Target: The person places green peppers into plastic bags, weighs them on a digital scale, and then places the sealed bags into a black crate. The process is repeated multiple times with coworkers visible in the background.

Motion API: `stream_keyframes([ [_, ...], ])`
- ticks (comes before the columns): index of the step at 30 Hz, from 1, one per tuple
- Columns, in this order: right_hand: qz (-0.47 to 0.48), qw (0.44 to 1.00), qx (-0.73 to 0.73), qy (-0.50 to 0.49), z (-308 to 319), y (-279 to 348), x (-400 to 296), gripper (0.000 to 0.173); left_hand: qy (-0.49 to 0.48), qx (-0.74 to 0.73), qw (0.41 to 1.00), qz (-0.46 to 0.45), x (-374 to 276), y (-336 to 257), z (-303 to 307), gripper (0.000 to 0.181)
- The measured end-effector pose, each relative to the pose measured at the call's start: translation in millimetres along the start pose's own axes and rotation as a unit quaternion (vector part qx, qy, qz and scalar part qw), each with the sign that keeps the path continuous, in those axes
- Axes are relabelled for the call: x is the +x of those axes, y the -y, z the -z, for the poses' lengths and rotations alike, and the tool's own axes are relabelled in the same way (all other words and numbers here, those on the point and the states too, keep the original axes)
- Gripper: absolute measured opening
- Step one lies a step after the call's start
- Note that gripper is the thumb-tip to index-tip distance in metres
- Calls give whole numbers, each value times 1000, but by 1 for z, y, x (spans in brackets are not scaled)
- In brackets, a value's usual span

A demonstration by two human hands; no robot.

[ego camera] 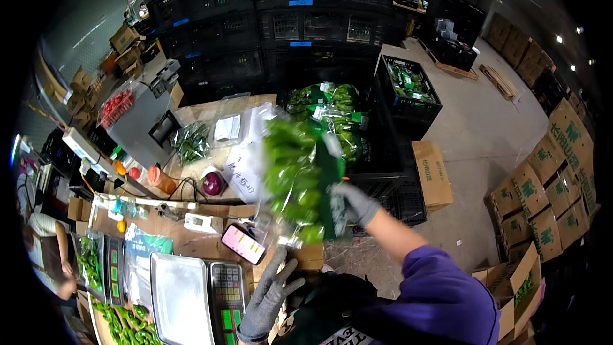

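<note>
My right hand (354, 205), in a grey glove, grips the side of a clear plastic bag of leafy greens (297, 182) with a green printed panel; the bag is blurred. Below the bag, my left hand (270, 292), also gloved in grey, has its fingers spread and holds nothing. Beside it stands a digital scale with a bare metal pan (179, 292). A smartphone (243, 244) lies on the bench above the scale. Similar bags of greens (335, 110) fill part of the black plastic crate (390, 146) beyond the held bag.
Stacked black crates (206, 33) rise behind the bench. Another crate (433, 103) of bagged greens stands at the right, near a cardboard box (431, 175). Green peppers (129, 328), a red onion (213, 183) and a second scale (114, 268) are at the left. Another person (48, 235) stands there.
</note>
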State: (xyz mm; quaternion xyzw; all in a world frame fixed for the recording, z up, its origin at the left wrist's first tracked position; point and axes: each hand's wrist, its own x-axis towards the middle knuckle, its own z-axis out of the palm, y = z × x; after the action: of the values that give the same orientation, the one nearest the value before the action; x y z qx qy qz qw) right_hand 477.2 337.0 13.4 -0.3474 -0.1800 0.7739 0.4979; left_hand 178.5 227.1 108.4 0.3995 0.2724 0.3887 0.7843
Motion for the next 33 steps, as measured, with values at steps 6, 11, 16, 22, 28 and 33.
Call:
stream_keyframes([
  [6,33,981,-171,-81,86,156,7,28,-160,101,981,38,-25,49,50,62],
  [11,-204,740,-596,-236,119,169,74,35,-369,-24,927,61,-115,118,78,57],
  [16,106,381,-893,-217,179,180,142,57,-450,-74,890,13,-133,115,63,46],
  [22,-1,280,-959,-50,143,103,170,45,-533,-108,839,-9,-150,113,25,47],
  [28,137,340,-930,-38,246,163,210,40,-552,-114,825,42,-195,148,39,49],
  [33,264,411,-867,-93,90,117,155,39,-630,-132,755,-124,-281,148,72,45],
])
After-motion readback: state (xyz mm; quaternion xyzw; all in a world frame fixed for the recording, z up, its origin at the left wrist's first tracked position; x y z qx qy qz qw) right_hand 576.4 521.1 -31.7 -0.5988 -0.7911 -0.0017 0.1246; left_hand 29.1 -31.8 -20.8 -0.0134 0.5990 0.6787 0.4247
